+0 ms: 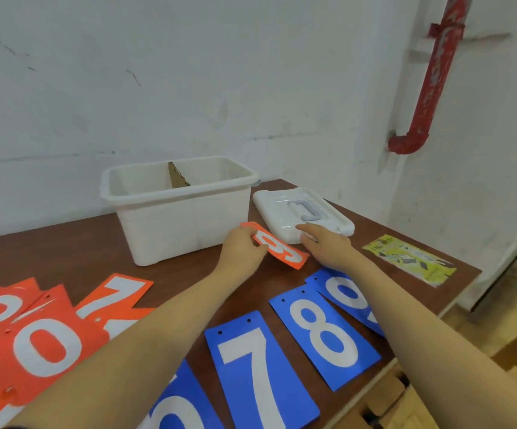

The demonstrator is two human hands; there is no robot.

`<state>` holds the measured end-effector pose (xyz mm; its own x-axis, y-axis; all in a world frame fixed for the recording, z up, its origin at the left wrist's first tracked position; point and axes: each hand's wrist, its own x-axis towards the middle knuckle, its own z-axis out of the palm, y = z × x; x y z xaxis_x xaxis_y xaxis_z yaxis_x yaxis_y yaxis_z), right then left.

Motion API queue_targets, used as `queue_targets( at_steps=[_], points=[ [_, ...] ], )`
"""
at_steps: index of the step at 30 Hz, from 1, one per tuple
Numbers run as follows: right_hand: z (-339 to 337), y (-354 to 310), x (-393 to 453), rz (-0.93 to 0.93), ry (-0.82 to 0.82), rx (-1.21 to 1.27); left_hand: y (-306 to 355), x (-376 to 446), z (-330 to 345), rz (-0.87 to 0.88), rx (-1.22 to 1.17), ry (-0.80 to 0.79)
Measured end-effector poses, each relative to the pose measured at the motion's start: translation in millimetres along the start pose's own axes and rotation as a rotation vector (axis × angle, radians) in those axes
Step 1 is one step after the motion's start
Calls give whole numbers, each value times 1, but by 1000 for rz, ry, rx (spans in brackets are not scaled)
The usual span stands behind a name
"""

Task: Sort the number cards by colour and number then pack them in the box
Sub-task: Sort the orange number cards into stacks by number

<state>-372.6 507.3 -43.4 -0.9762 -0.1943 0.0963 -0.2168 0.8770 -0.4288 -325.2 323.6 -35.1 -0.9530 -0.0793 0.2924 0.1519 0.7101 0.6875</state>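
- Left hand (244,246): grip closed on the orange 3 card (277,245), pinching its edge near the far end; card lifted or tilted off the worktop (65,249), can't tell which.
- Card's long axis runs roughly 10 to 4 o'clock; far end with the holes points toward the box, near end points at the right hand.
- Right hand (325,243): fingers fairly straight, reaching toward 10 o'clock, resting at the near edge of the lid (303,212); just beside the card's 4 o'clock end. Contact with the card not clear. Holds nothing I can see.
- Left hand has the card; right is nearer its free end.
- Box (176,209): open, at 10–11 o'clock from the grip, close by. Brown divider inside; no cards visible in it.
- Orange pile (49,335) lies at 8 o'clock, to the left: 8, 0, 1 or 7 overlapping, unsorted. The coming move likely carries the 3 that way, well apart from the grip.
- Blue row at 5–6 o'clock: blue 7 (257,366), blue 8 (325,335), a further one under the right forearm.
- Hidden: fingertips of both hands, lower blue cards cut by frame edge, box floor.
- Yellow leaflet (408,260) at 3 o'clock.
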Motion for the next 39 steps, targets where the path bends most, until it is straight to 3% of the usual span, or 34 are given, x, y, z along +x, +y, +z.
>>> queue_targets(
  at_steps=[4, 7, 10, 16, 19, 23, 26, 31, 35, 39],
  points=[
    [6, 1, -13, -134, -67, -112, -5, 12, 21, 19, 387, -188],
    [5, 3, -19, -141, -88, -262, -9, 6, 27, 88, 575, -215],
    [-1, 1, -24, -134, -54, -337, -12, 1, 25, 171, 582, -226],
    [-5, -2, -30, -75, -102, -351, -13, 3, 25, 244, 578, -445],
    [-1, -6, -35, -73, -33, -351, -16, -3, 19, 252, 528, -391],
    [-2, -38, -43, -182, 199, -185, -13, -24, -26, 395, 539, -145],
    [5, -82, -52, -308, 211, -96, -16, -52, -79, 440, 591, -17],
    [44, -164, -72, -483, 39, -33, -60, -109, -155, 228, 754, -53],
    [77, -207, -84, -388, -183, -183, -101, -146, -185, 10, 774, -180],
    [89, -222, -96, -260, -242, -166, -124, -168, -192, -103, 702, -317]
  ],
)
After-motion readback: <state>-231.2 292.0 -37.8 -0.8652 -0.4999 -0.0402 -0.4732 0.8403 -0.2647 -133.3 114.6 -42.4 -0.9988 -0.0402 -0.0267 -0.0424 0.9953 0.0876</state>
